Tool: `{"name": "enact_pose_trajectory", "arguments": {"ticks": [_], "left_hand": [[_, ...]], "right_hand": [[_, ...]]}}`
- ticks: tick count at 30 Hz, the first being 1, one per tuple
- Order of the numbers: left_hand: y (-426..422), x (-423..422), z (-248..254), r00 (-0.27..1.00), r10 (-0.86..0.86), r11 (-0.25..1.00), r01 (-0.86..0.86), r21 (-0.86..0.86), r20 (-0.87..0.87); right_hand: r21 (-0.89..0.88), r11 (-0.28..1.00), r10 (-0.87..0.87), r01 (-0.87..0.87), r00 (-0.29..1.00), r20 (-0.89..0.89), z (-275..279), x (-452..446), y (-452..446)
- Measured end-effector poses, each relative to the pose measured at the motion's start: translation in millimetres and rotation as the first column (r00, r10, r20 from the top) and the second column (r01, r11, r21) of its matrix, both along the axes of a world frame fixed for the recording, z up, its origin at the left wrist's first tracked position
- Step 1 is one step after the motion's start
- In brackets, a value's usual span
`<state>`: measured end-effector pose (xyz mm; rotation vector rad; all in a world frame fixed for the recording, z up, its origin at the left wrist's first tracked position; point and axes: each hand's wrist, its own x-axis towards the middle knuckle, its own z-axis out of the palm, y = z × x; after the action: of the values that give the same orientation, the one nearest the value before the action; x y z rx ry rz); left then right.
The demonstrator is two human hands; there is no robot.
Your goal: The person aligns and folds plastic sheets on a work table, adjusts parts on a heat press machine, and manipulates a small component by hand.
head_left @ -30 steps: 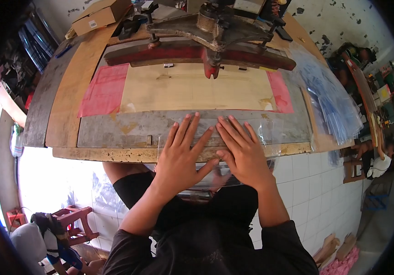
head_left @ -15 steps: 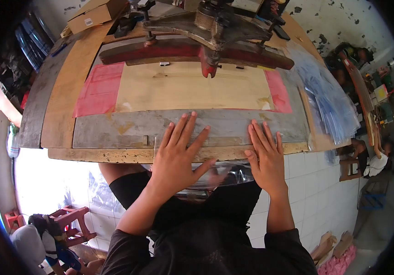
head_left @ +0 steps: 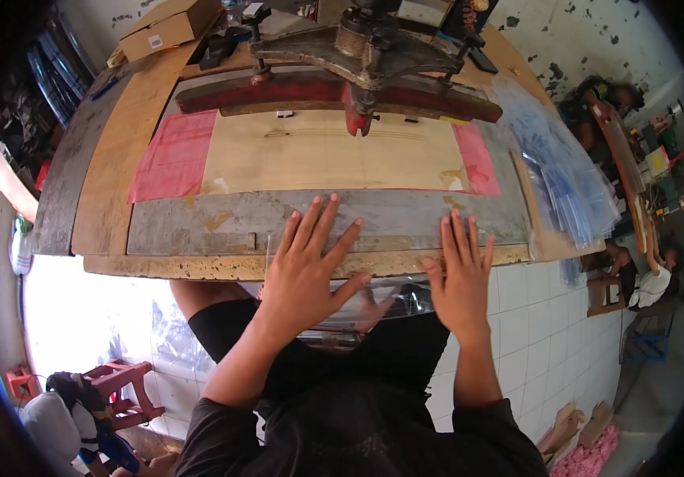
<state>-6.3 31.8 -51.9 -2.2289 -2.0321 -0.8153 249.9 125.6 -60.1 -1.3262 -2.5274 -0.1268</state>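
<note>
A clear plastic sheet (head_left: pixel 402 298) lies over the front edge of the worktable and hangs down toward my lap. My left hand (head_left: pixel 302 266) rests flat on it with fingers spread. To the right, my right hand (head_left: pixel 459 274) also lies flat at the table edge, its fingers pointing forward. Beyond my fingertips, a cream board (head_left: pixel 334 159) with pink ends sits on the grey metal plate (head_left: pixel 199 226). Above the board's far side is a heavy press head (head_left: pixel 358 71) with a red bar. The sheet's exact outline is hard to make out.
Clear plastic pieces (head_left: pixel 568 191) are stacked on the table's right side. A cardboard box (head_left: pixel 163 30) stands at the far left, near a blue pen (head_left: pixel 103 87). Other people sit at both sides, one with a white garment (head_left: pixel 650 288). A red stool (head_left: pixel 119 393) stands at lower left.
My right hand has shifted slightly, its fingertips now a little nearer to me and its fingers pointing straighter ahead. My left hand stays in place on the sheet. The view has tilted slightly.
</note>
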Motion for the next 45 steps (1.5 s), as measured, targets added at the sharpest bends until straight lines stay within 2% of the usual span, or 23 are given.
{"name": "enact_pose_trajectory", "arguments": {"ticks": [4, 6, 10, 14, 17, 25, 32, 38, 45], "left_hand": [[0.0, 1.8, -0.1, 1.000, -0.002, 1.000, 0.002, -0.005, -0.011], [-0.4, 1.9, 0.2, 1.000, -0.010, 1.000, 0.010, -0.005, -0.018], [-0.5, 1.1, 1.8, 1.000, -0.016, 1.000, 0.016, -0.020, -0.010], [0.4, 0.6, -0.4, 1.000, -0.011, 1.000, 0.011, -0.026, -0.012], [0.0, 0.1, 0.9, 1.000, -0.010, 0.999, 0.010, -0.031, -0.015], [0.3, 0.2, 1.7, 1.000, -0.009, 0.999, 0.009, -0.035, -0.010], [-1.0, -0.3, 2.2, 1.000, -0.013, 1.000, 0.013, -0.025, -0.002], [-1.3, 0.7, 2.1, 1.000, -0.016, 1.000, 0.016, -0.023, -0.010], [-0.8, 1.9, 0.3, 1.000, -0.007, 1.000, 0.007, -0.021, -0.024]], "right_hand": [[-0.035, 0.993, 0.109, -0.109, 0.994, -0.003, 4.3, -34.6, -22.3], [-0.098, 0.958, 0.254, -0.269, 0.957, -0.144, 2.0, -54.9, -32.4], [-0.090, 0.951, 0.281, -0.295, 0.949, -0.143, 3.0, -58.5, -29.1], [-0.066, 0.966, 0.243, -0.252, 0.963, -0.121, 8.4, -38.3, -23.3], [0.009, 0.989, 0.147, -0.147, 0.986, -0.080, 7.4, -15.5, -17.2], [-0.004, 1.000, 0.014, -0.015, 0.992, -0.127, 8.6, 20.1, -10.8], [-0.009, 1.000, 0.017, -0.019, 0.982, -0.187, 6.1, 24.1, -3.9], [0.071, 0.995, 0.075, -0.065, 0.985, -0.156, 9.7, 15.6, -6.2], [0.095, 0.991, 0.108, -0.089, 0.970, -0.219, 6.6, 19.0, 1.9]]}}
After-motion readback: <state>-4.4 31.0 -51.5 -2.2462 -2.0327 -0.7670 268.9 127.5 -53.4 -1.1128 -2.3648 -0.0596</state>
